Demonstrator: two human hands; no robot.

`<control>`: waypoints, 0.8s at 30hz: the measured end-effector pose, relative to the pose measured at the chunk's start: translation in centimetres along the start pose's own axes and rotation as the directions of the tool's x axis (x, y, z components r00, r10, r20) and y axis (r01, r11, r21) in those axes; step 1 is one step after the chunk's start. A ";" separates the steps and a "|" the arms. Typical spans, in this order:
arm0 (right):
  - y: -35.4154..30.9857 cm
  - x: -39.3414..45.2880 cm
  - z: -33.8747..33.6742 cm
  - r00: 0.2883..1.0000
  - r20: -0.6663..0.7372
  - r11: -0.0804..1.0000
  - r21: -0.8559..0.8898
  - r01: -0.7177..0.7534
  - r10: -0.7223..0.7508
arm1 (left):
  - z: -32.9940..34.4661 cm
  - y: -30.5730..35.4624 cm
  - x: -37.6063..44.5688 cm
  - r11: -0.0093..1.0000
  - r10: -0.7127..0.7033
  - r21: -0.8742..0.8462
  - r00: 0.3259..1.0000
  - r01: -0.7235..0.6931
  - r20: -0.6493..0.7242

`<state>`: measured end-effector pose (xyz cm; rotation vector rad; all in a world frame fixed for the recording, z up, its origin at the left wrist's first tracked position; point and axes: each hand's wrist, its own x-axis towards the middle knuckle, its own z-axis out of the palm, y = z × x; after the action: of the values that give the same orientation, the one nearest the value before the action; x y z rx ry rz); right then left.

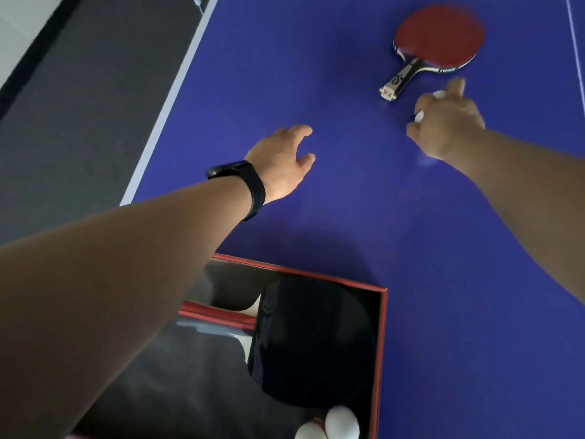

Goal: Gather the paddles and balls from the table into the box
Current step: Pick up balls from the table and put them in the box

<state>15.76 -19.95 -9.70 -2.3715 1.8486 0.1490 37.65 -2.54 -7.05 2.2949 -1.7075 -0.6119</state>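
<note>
A red-faced paddle lies on the blue table at the far right, its handle pointing toward me. Just below that handle, my right hand is curled around white balls, two of which peek out between the fingers. My left hand, with a black band on the wrist, hovers over the table's middle, fingers spread and holding nothing. Near me stands the red-rimmed box. Inside it lie a black-faced paddle and two white balls.
The table's white left edge line runs diagonally, with dark floor beyond it. A white line crosses the table at the far right. My left forearm hides the box's left part.
</note>
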 end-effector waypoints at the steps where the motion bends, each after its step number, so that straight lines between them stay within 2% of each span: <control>1: 0.0 -1.0 -0.1 1.000 0.023 1.000 0.018 -0.020 0.019 | -0.2 -0.5 -0.6 1.000 0.004 -0.009 1.000 -0.004 -0.006; 5: -1.7 -8.0 -1.5 0.999 0.048 0.979 0.201 -0.024 0.015 | -1.5 -2.2 -3.7 0.999 0.045 -0.014 0.999 -0.045 -0.008; 6: -3.1 -10.6 -2.1 0.999 0.031 0.964 0.264 0.023 -0.032 | -1.9 -2.7 -4.5 0.998 0.055 -0.017 0.998 -0.055 -0.005; 8: -6.6 -17.2 -3.2 0.978 -0.032 0.911 0.357 0.205 -0.207 | -3.0 -3.5 -6.1 0.997 0.074 -0.020 0.997 -0.074 -0.004; 10: -10.4 -25.5 -3.8 0.893 -0.083 0.802 0.410 0.435 -0.442 | -4.1 -4.3 -7.6 0.996 0.085 -0.028 0.996 -0.085 0.003; 12: -13.5 -33.0 -3.9 0.759 -0.071 0.666 0.432 0.608 -0.647 | -5.3 -5.0 -8.9 0.996 0.085 -0.024 0.996 -0.085 0.005; 15: -16.2 -39.3 -2.1 0.618 0.042 0.588 0.365 0.722 -0.785 | -6.5 -5.7 -10.5 0.994 0.106 0.009 0.994 -0.106 0.002; 20: -17.4 -41.4 0.7 0.569 0.105 0.579 0.181 0.795 -0.815 | -7.4 -5.9 -12.2 0.989 0.148 0.010 0.989 -0.148 0.003; 24: -17.4 -41.1 2.0 0.520 0.130 0.532 0.088 0.842 -0.844 | -7.4 -5.8 -13.1 0.987 0.160 0.007 0.987 -0.160 0.009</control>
<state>22.58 23.89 -4.40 -2.8319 0.4320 0.1995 42.79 11.11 -0.24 2.1362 -1.8781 -0.5841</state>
